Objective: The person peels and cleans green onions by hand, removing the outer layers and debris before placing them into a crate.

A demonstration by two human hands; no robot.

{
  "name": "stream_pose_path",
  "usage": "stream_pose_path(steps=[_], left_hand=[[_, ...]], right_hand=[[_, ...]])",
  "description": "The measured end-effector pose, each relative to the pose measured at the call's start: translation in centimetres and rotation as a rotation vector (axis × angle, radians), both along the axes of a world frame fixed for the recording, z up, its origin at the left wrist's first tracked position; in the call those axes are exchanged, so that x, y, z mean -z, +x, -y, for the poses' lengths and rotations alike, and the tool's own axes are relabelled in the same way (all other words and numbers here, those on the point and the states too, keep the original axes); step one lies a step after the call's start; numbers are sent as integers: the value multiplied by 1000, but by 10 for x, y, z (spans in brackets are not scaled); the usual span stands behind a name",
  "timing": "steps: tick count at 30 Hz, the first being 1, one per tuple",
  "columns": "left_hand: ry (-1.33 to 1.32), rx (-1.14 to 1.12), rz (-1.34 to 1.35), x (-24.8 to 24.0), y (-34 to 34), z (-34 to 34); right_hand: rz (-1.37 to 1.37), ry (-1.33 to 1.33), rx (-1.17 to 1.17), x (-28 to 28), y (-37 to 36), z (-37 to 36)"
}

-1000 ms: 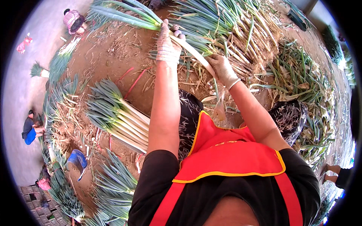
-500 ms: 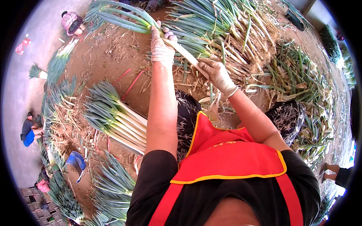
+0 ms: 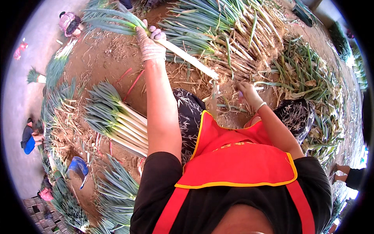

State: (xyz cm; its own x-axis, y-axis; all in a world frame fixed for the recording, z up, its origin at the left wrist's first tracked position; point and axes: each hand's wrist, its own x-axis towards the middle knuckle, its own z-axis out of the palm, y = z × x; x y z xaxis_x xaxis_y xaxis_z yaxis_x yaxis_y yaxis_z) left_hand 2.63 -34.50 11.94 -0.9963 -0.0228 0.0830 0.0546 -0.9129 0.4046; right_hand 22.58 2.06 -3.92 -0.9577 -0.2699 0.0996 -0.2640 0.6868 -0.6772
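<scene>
My left hand [image 3: 150, 43] is closed around a long green onion [image 3: 191, 60], gripping it where the white stem meets the green leaves. The leaves [image 3: 113, 21] reach out to the far left, and the white root end points right and toward me. From that end hangs a pale strip of peeled skin [image 3: 214, 101]. My right hand [image 3: 249, 94] is apart from the onion, just right of its root end, with the fingers bent and spread a little. Nothing shows in it. Both hands wear light gloves with purplish fingertips.
Untrimmed green onions [image 3: 241, 39] are heaped ahead, with a pile of stripped leaves [image 3: 311, 82] at right. Cleaned onions [image 3: 126, 126] lie stacked at left, near more green onions [image 3: 117, 193]. A blue object [image 3: 78, 167] rests on the soil. People [image 3: 70, 24] crouch farther left.
My right hand has let go of the onion's white stem and moved right and toward me. My left hand has shifted slightly left with the onion.
</scene>
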Motion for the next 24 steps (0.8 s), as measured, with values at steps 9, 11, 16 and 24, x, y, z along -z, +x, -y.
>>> stream_pose_path(steps=[9, 11, 16, 24], left_hand=[[5, -72, 139, 17, -10, 5], [-82, -81, 97, 13, -7, -2], [52, 118, 36, 16, -7, -6], [-54, 336, -70, 1, 20, -83]], right_hand=[[339, -65, -151, -143, -36, 102], [-174, -167, -117, -94, -24, 88], [246, -135, -28, -76, -4, 79], [159, -855, 49, -192, -93, 121]])
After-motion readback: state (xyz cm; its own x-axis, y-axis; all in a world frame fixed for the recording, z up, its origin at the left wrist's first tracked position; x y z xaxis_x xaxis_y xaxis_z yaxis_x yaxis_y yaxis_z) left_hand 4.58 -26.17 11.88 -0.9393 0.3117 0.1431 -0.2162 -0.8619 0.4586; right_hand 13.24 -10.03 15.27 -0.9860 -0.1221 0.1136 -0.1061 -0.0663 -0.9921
